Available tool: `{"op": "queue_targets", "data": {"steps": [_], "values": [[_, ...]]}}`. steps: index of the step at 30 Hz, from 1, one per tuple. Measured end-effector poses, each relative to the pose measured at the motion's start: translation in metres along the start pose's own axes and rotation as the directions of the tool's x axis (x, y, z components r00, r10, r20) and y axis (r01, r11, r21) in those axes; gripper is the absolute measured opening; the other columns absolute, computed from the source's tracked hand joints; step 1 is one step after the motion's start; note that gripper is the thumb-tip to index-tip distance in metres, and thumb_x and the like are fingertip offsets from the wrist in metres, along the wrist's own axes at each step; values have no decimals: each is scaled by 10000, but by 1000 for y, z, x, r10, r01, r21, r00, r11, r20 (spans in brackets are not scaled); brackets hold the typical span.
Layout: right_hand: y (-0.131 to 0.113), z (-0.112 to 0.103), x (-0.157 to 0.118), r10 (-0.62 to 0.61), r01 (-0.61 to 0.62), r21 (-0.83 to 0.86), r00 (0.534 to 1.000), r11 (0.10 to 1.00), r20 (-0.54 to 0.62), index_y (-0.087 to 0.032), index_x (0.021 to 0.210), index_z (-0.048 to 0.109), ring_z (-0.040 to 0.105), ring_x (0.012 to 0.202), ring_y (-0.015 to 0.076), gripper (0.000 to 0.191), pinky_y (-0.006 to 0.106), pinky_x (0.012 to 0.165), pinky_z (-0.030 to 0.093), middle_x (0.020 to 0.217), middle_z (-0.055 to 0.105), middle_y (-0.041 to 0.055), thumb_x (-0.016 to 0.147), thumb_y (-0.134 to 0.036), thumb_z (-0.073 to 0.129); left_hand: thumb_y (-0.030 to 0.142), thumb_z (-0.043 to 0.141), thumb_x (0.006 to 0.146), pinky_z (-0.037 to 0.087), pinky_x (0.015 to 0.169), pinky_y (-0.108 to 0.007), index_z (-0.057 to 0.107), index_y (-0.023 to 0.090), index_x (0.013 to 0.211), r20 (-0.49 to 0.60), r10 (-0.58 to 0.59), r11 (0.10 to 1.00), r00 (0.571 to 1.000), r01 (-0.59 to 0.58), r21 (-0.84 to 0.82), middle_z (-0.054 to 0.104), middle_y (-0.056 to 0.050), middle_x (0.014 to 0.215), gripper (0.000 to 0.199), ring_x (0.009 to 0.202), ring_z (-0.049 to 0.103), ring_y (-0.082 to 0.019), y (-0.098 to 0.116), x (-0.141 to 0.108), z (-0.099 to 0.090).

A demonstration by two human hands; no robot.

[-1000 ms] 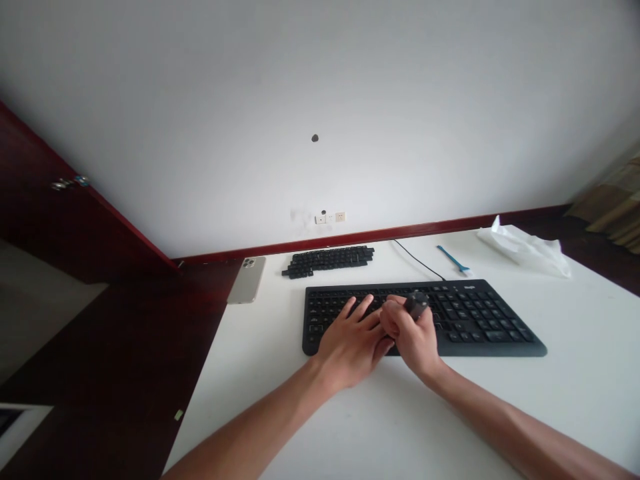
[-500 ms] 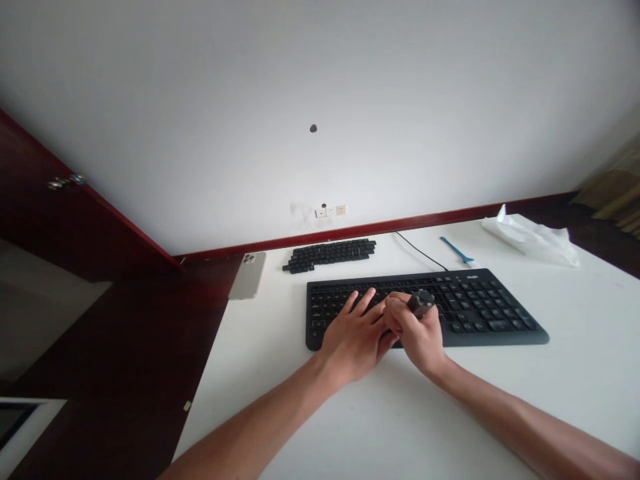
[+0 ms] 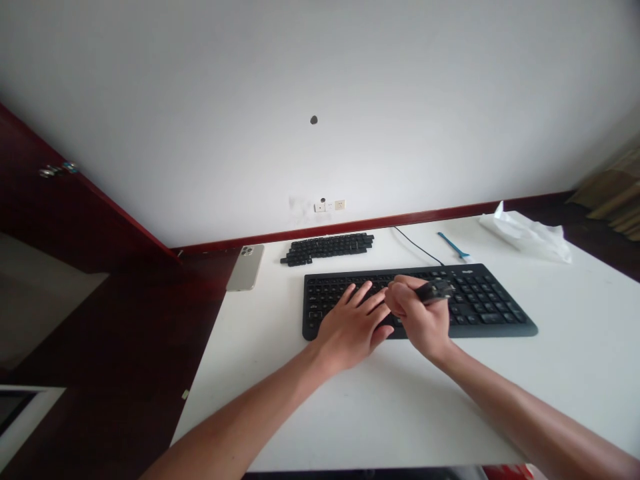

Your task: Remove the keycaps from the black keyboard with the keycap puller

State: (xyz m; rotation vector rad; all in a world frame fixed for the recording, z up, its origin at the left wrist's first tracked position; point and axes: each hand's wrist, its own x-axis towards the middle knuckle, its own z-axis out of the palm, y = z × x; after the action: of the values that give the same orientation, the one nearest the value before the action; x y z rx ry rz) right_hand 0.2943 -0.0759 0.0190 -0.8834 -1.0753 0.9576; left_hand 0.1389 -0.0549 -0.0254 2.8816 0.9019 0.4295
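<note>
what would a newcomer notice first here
Two bare hands on a black keyboard stand out on a white desk: the right hand pinches a small dark object, the left hand lies on the keys. Further back lie a strip of black keycaps and a pale smartphone.

Bright, soft light; curved wide-angle edges

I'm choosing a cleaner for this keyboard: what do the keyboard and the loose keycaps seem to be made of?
The keyboard looks like matte black plastic: its moulded body shows only a soft sheen. The loose keycaps look like the same dull black plastic, though the exact kind cannot be told.
</note>
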Motion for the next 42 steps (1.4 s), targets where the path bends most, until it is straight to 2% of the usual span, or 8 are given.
{"op": "queue_targets", "data": {"steps": [5, 11, 17, 24, 26, 30, 35, 42], "values": [[6, -7, 12, 135, -113, 183, 985, 977, -107, -244, 549, 303, 183, 442, 82, 429, 282, 424, 141, 498, 247, -75, 860, -239, 599, 497, 463, 1087, 328, 1282, -503, 524, 239, 1486, -58, -7, 997, 998, 3, -75, 510, -43, 1602, 479, 1549, 370, -262, -4, 0, 1], [16, -4, 15, 238, -212, 235, 967, 949, -89, -247, 533, 307, 173, 410, 70, 446, 257, 379, 134, 474, 235, -88, 819, -279, 647, 371, 688, 995, 462, 1176, -427, 740, 253, 1132, -176, -64, 968, 982, 18, -250, 717, -26, 1268, 188, 1329, 565, -232, -8, 3, 4], [23, -2, 9, 270, -244, 235, 959, 941, -83, -245, 527, 322, 190, 400, 63, 453, 249, 372, 153, 474, 246, -91, 817, -278, 669, 291, 664, 1002, 508, 1015, -453, 671, 182, 1111, -157, -19, 987, 987, -6, -160, 713, -64, 1156, 154, 1104, 631, -254, -1, 4, 1], [26, 2, 1, 245, -209, 291, 965, 934, -91, -249, 560, 284, 168, 402, 70, 446, 258, 379, 163, 470, 230, -92, 858, -297, 612, 287, 612, 1018, 500, 1021, -445, 620, 187, 1134, -107, -52, 990, 993, 37, -137, 700, -76, 1180, 153, 1130, 624, -266, 4, 3, 0], [28, 3, -2, 219, -185, 292, 972, 938, -87, -243, 549, 296, 186, 414, 72, 437, 261, 393, 165, 477, 244, -84, 847, -270, 615, 325, 614, 1012, 478, 1090, -447, 606, 182, 1217, -114, -88, 986, 990, 71, -148, 677, -95, 1288, 250, 1262, 591, -280, 5, 2, 1], [34, 4, -8, 140, -131, 188, 989, 973, -36, -228, 529, 339, 259, 448, 80, 437, 263, 427, 205, 496, 300, -60, 860, -256, 623, 420, 524, 1049, 305, 1272, -491, 446, 171, 1518, -93, -36, 997, 995, 30, -65, 452, -117, 1628, 536, 1566, 324, -306, 7, 3, 6], [29, 4, -5, 178, -163, 217, 983, 962, -49, -243, 563, 300, 193, 430, 75, 446, 255, 398, 170, 496, 246, -81, 869, -295, 620, 410, 356, 1119, 257, 1304, -469, 478, 176, 1522, -51, 6, 1000, 999, -5, 11, 491, -92, 1616, 482, 1581, 317, -264, 7, 3, 9], [3, 12, -3, 127, -118, 253, 992, 960, -17, -243, 512, 325, 205, 419, 86, 417, 282, 414, 166, 466, 244, -66, 830, -224, 593, 318, 369, 1112, 279, 1304, -451, 477, 175, 1514, -31, -12, 1000, 999, 12, 6, 487, -81, 1621, 440, 1583, 314, -241, 7, 4, 6]]}}
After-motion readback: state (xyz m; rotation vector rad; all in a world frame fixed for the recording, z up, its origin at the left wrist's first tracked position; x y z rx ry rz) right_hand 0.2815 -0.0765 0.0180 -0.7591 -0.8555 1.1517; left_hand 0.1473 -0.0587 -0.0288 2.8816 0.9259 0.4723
